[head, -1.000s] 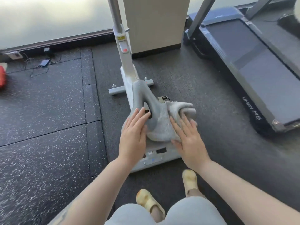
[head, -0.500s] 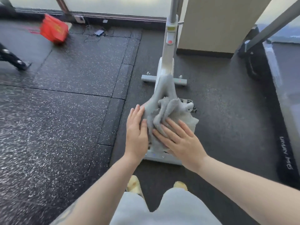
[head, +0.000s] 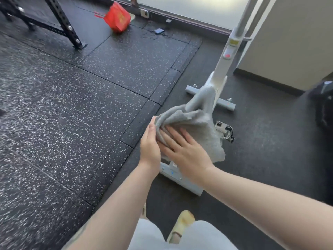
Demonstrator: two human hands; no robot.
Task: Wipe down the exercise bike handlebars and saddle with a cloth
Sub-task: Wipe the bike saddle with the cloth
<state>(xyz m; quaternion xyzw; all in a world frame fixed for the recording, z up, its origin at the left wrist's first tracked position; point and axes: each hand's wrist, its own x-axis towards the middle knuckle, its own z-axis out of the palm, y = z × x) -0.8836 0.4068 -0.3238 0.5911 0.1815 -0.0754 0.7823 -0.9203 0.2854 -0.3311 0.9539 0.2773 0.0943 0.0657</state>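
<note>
Black rubber floor tiles flecked with white cover the room from 7 to 11 o'clock; a plainer dark mat lies toward 3 o'clock. At 10 o'clock stands the perforated black steel foot of a rack. A red bag sits at 11 o'clock beside the dark skirting, with a wall socket and a small dark device on cables near 12. Bright frosted glazing runs along the top. A beige pillar fills 2 o'clock.
</note>
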